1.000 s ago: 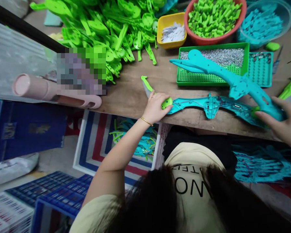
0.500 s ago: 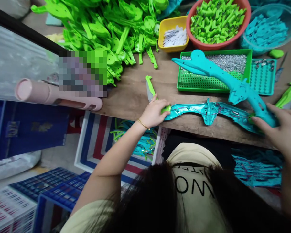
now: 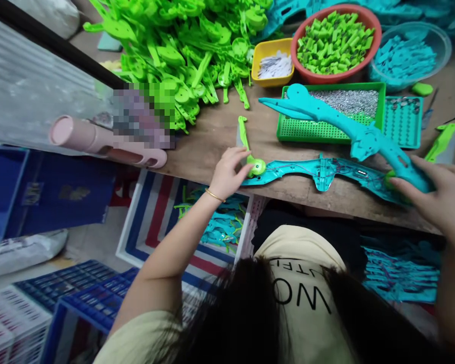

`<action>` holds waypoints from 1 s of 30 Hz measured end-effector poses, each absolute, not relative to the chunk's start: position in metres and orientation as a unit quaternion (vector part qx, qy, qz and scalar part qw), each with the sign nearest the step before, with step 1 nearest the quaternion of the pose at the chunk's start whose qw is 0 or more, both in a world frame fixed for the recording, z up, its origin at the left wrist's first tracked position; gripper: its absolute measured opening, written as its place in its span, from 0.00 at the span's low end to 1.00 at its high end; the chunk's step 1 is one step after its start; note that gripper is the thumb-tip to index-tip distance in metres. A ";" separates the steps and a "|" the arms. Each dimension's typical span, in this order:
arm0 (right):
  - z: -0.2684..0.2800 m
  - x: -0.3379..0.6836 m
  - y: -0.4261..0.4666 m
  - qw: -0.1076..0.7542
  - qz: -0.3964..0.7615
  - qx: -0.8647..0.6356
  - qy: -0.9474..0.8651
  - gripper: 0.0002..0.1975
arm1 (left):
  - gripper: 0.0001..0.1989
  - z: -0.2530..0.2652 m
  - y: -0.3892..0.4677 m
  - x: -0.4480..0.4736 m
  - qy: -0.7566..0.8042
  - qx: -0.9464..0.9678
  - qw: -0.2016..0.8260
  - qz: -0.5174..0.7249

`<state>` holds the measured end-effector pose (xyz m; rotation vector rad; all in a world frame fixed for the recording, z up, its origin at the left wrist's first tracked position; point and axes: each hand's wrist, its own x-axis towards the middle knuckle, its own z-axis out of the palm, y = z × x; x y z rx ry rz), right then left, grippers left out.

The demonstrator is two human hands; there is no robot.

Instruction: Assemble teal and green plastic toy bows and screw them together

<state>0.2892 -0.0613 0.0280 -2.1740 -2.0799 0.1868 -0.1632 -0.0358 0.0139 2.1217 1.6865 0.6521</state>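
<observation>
A turquoise toy-bow half shell [image 3: 303,168] lies hollow side up along the table's front edge, thin wires running inside it. At its left end sits a green limb piece [image 3: 257,167] with a round base. My left hand [image 3: 227,172] has its thumb and fingers closed around the lower part of that piece, beside the disc. A second turquoise half shell [image 3: 349,126] is held tilted above the right end of the first, its far tip over the green tray. My right hand [image 3: 436,189] grips its near end, partly covering a green part [image 3: 390,178] there.
Behind are a heap of green limb pieces [image 3: 182,50], a yellow bowl [image 3: 256,71], a red bowl [image 3: 296,63], a clear bowl [image 3: 445,50] and a green tray [image 3: 307,134] of screws. A pink tube [image 3: 79,136] stands left. Striped crate [image 3: 136,242] below.
My left hand has shifted left off the round base, uncovering the disc. The green limb piece has swung slightly right. My right hand still holds the upper half shell in about the same place.
</observation>
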 end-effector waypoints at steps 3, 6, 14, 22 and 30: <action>0.039 0.292 -0.059 0.008 0.026 -0.684 -0.729 0.43 | 0.14 -0.004 -0.059 -0.171 0.690 0.620 0.152 0.342; 0.046 0.291 -0.054 -0.011 -0.003 -0.647 -0.763 0.43 | 0.14 -0.022 -0.080 -0.170 0.725 0.529 0.237 0.372; 0.043 0.289 -0.041 0.025 0.083 -0.557 -0.826 0.37 | 0.11 -0.030 -0.090 -0.154 0.716 0.440 0.364 0.401; 0.036 0.302 -0.039 -0.012 0.064 -0.660 -0.749 0.40 | 0.21 -0.012 -0.070 -0.145 0.698 0.645 0.116 0.288; 0.032 0.305 -0.042 -0.026 0.057 -0.670 -0.739 0.41 | 0.16 -0.007 -0.048 -0.138 0.625 0.736 0.154 0.209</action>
